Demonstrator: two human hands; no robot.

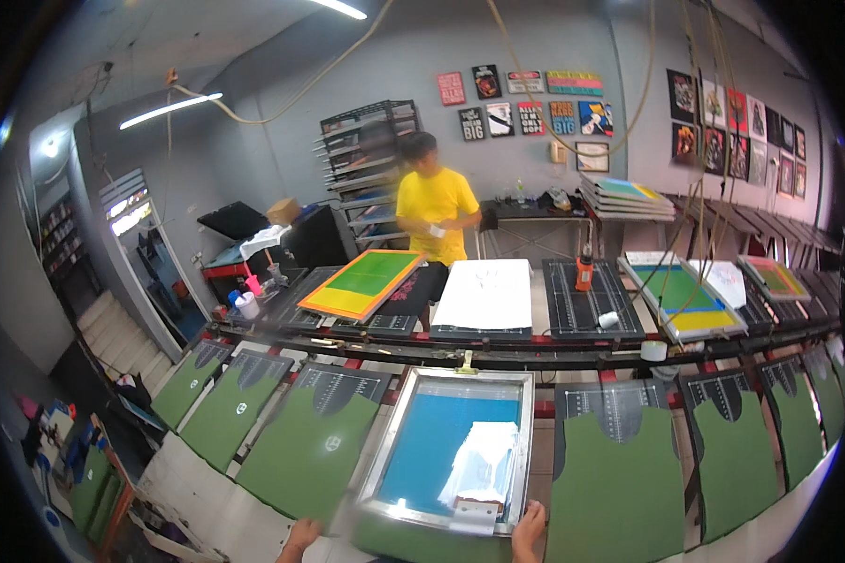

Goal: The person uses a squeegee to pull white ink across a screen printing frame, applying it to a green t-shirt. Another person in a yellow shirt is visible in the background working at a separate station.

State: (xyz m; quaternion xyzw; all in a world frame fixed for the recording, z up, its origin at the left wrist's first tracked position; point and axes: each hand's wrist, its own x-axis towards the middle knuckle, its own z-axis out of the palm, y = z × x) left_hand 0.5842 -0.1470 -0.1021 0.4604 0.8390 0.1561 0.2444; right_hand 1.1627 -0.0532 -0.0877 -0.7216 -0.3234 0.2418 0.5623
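A silver-edged screen-printing frame [374, 469] with blue mesh lies in front of me over a green shirt [413, 540], held at its far end by a clamp [467, 361]. White ink [486, 460] covers the right part of its mesh. A squeegee [476, 516] rests at the near end of the mesh. My right hand [530, 531] is closed round the frame's near right corner. My left hand [299, 539] is left of the frame, apart from it, near the lower edge of a green shirt [305, 450] bearing a small white print. Its fingertips are blurred.
More green shirts [620, 479] lie on dark boards in a row to both sides. Across a rail, another row of boards holds a green-and-yellow screen [366, 284], a white shirt [483, 291] and an orange tool [584, 272]. A person in yellow [437, 206] stands behind. Cables [695, 188] hang overhead.
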